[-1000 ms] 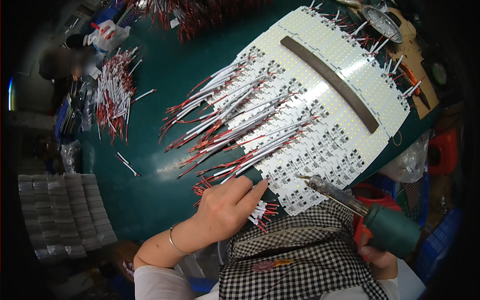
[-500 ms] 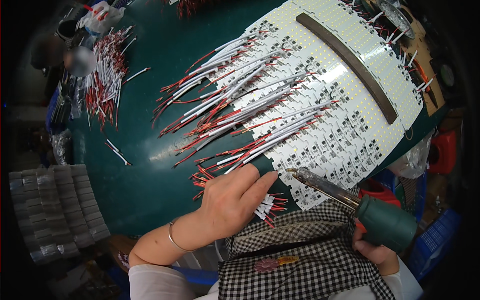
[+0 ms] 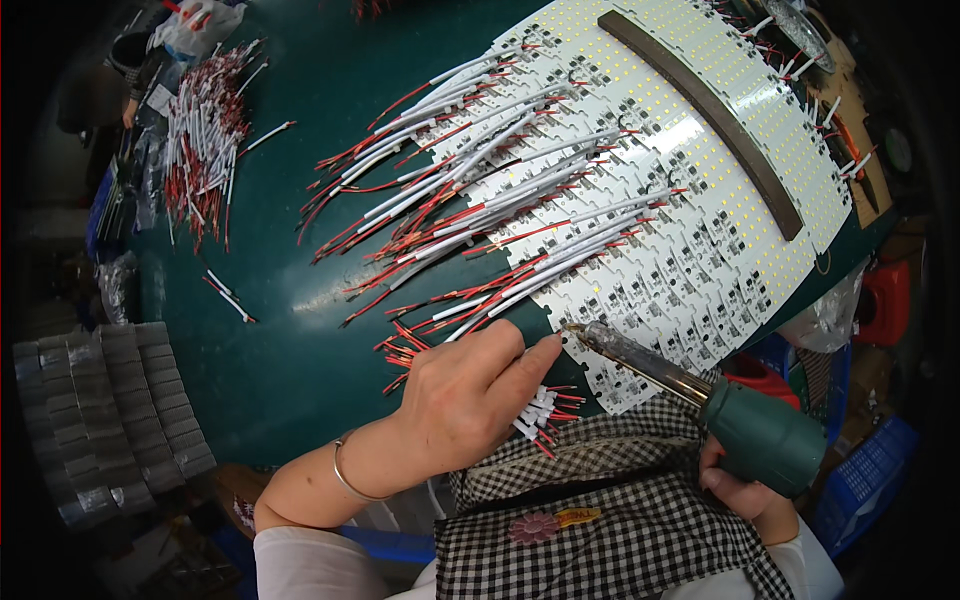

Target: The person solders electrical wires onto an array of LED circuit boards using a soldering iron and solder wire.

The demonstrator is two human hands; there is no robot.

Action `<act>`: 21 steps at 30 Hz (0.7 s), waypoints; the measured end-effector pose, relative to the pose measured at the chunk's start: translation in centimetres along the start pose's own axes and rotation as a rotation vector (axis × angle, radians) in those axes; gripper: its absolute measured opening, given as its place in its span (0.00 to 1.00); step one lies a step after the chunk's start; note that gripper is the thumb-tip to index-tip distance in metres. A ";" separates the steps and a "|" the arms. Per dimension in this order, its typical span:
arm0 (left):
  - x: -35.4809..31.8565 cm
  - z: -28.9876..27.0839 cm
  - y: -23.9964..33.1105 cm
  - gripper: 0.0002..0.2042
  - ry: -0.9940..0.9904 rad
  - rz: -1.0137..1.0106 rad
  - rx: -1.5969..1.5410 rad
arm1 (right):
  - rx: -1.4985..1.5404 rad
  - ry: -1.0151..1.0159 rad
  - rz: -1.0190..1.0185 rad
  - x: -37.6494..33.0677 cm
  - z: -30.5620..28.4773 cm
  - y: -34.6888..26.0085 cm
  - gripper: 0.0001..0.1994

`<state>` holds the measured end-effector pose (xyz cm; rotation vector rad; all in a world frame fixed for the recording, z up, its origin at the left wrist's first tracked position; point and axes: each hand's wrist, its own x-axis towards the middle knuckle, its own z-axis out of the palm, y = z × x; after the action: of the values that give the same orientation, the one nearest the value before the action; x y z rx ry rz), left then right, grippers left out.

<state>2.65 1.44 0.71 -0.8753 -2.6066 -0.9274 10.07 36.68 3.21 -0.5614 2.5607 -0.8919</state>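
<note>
My right hand (image 3: 740, 485) is wrapped round the green handle of a soldering iron (image 3: 765, 435). The iron's metal tip touches or hovers just over the near-left edge of a white LED circuit board panel (image 3: 625, 290); which of the two I cannot tell. Right beside that tip are the fingertips of my left hand (image 3: 475, 400). Its fingers are closed round a bundle of red and white wires (image 3: 540, 412), whose ends stick out on both sides of the palm. Rows of similar wires (image 3: 545, 210) lie with one end on the panel, fanning out leftward over the green table.
A curved dark bar (image 3: 715, 125) lies across the panel. At the far left is a pile of wires (image 3: 205, 140), with a few loose wires (image 3: 230, 297) nearer. Stacked grey packs (image 3: 110, 420) stand at lower left. A blue crate (image 3: 870, 480) is at right.
The soldering iron has moved a little left, bringing its tip closer to my left fingertips. My left hand keeps its grip on the wires. The whole view has shifted slightly.
</note>
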 end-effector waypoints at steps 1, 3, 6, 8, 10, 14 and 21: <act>-0.1 0.0 0.1 0.14 0.005 -0.002 0.015 | 0.002 -0.003 -0.001 0.4 -0.1 0.1 0.17; -0.2 -0.2 0.1 0.20 -0.013 -0.008 0.019 | 0.003 0.054 -0.224 1.7 -0.7 0.1 0.17; -0.1 -0.1 0.0 0.25 -0.024 -0.003 0.017 | 0.112 0.077 -0.188 2.6 -0.6 -0.5 0.16; -0.1 -0.1 0.0 0.25 -0.016 0.006 0.011 | 0.209 0.042 -0.050 2.4 -0.6 -0.7 0.16; -0.2 -0.2 0.0 0.24 -0.024 -0.001 0.013 | 0.311 0.004 0.082 2.8 -0.9 -1.1 0.17; -0.3 -0.3 0.1 0.25 -0.024 -0.010 0.017 | 0.275 0.101 0.054 0.9 -0.5 -1.2 0.23; -0.2 -0.3 0.3 0.25 -0.028 -0.005 0.044 | 0.607 0.088 0.310 -1.4 -0.3 -0.8 0.30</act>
<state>3.02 1.39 1.01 -0.8772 -2.6434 -0.8612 11.36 36.91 4.23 0.0521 2.1862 -1.5002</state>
